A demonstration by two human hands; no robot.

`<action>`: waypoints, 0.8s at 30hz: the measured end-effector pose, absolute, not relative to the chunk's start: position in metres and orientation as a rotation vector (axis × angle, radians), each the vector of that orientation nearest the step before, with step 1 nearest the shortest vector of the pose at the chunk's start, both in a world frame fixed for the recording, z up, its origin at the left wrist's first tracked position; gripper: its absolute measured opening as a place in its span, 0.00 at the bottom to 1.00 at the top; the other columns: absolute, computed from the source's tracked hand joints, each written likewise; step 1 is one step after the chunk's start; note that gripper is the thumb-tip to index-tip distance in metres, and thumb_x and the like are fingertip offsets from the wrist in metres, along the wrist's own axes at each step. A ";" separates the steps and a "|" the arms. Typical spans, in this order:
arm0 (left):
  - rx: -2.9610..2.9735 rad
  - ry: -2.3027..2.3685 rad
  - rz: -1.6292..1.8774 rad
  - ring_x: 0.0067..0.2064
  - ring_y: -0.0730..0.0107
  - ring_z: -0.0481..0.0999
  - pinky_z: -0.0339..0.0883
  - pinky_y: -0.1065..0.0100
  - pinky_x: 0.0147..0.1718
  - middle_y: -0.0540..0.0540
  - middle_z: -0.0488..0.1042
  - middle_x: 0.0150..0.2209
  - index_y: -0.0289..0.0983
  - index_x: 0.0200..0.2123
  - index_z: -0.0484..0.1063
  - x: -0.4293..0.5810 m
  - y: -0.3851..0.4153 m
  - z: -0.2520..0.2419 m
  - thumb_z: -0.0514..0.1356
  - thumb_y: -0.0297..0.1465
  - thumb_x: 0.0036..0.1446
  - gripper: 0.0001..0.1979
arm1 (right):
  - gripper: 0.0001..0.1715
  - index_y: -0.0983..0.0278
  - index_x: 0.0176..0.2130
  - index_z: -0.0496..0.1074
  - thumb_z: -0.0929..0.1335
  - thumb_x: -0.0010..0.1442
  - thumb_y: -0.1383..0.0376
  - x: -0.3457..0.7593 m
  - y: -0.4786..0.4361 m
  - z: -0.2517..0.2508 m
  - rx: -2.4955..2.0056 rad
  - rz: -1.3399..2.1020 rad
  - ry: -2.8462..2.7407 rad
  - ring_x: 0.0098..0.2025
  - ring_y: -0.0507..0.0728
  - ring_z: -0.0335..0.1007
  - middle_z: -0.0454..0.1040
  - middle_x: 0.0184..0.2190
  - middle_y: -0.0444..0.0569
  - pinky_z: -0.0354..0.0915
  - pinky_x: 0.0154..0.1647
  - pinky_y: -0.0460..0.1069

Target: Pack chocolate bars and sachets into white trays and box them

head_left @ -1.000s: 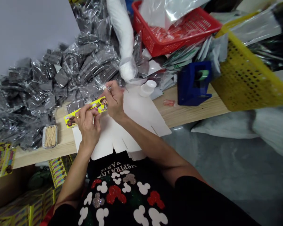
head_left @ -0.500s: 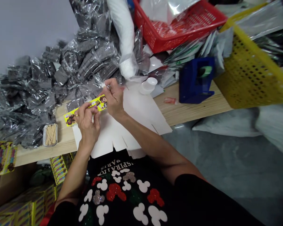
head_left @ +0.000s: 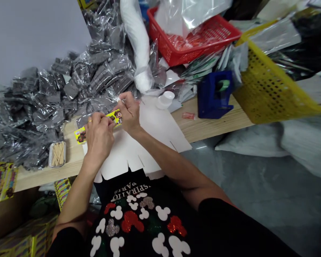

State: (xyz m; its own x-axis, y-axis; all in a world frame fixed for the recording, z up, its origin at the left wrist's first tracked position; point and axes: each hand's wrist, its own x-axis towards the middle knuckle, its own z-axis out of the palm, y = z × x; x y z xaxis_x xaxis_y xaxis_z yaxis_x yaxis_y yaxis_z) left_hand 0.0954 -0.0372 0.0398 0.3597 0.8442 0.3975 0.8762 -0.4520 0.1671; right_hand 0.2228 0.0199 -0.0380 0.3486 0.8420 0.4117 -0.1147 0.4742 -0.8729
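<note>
A long, narrow yellow strip printed with cartoon figures lies slantwise over white card sheets. Whether it is a flat card or a slim box, I cannot tell. My left hand is closed, its fingers bent over the strip's middle and covering part of the print. At the strip's right end is my right hand, its thumb and fingers pinched together. A small whitish bit shows at its fingertips, too small to name. Just beyond both hands lie clear bags with dark grey pieces.
Right of the sheets stand a white cup, a blue tape dispenser and a yellow basket. A red basket sits behind. On the left is a small tray of wooden sticks, near the wooden table's front edge.
My left hand has shifted slightly up and turned over the strip, its fingers drawn closer together towards my right hand. My right hand stays at the strip's right end.
</note>
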 end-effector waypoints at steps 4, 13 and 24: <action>-2.594 -1.584 -0.621 0.48 0.46 0.72 0.68 0.46 0.52 0.35 0.72 0.45 0.39 0.38 0.73 0.097 -0.034 0.033 0.55 0.37 0.74 0.13 | 0.27 0.53 0.45 0.63 0.59 0.74 0.35 0.224 0.019 -0.038 -0.869 0.705 -1.041 0.28 0.56 0.76 0.74 0.26 0.38 0.71 0.31 0.54; -2.657 -1.599 -1.003 0.46 0.59 0.75 0.72 0.58 0.49 0.42 0.73 0.44 0.40 0.40 0.71 0.082 -0.039 0.047 0.56 0.31 0.73 0.06 | 0.30 0.53 0.45 0.63 0.57 0.73 0.32 0.224 0.028 -0.043 -0.881 0.721 -1.065 0.30 0.57 0.77 0.73 0.27 0.39 0.74 0.36 0.55; -2.634 -1.609 -0.438 0.44 0.48 0.77 0.70 0.50 0.48 0.39 0.76 0.39 0.39 0.37 0.77 0.092 -0.025 0.053 0.60 0.30 0.68 0.07 | 0.30 0.53 0.44 0.63 0.58 0.73 0.32 0.224 0.027 -0.038 -0.878 0.706 -1.053 0.28 0.56 0.76 0.73 0.27 0.38 0.75 0.35 0.55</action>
State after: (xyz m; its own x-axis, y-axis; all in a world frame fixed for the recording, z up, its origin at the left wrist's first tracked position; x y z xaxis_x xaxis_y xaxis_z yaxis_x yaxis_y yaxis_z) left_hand 0.0924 -0.0252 0.0527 0.4277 0.8687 0.2499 0.8755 -0.4669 0.1247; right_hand 0.2238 0.0272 -0.0380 0.3436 0.8352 0.4294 -0.0802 0.4817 -0.8727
